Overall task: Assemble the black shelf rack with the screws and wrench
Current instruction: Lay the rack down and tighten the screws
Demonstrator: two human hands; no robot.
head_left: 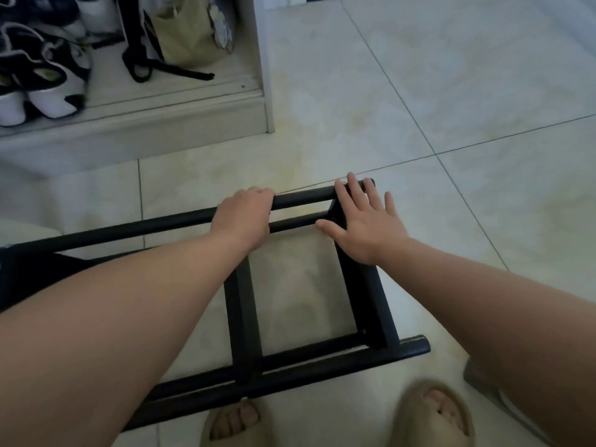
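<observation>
The black shelf rack [245, 317] stands on the tiled floor in front of me, its bars and cross pieces joined into a frame. My left hand [242, 217] is curled over the far top bar near its middle. My right hand [361, 224] lies flat with fingers spread on the right side piece, at the far right corner where it meets the bar. No screws or wrench are in sight.
A low white cabinet [135, 124] at the upper left holds shoes [42, 82], a green bag [183, 30] and black straps. My two feet in beige slippers [432, 417] are at the bottom edge. Pale floor tiles [483, 91] stretch to the right.
</observation>
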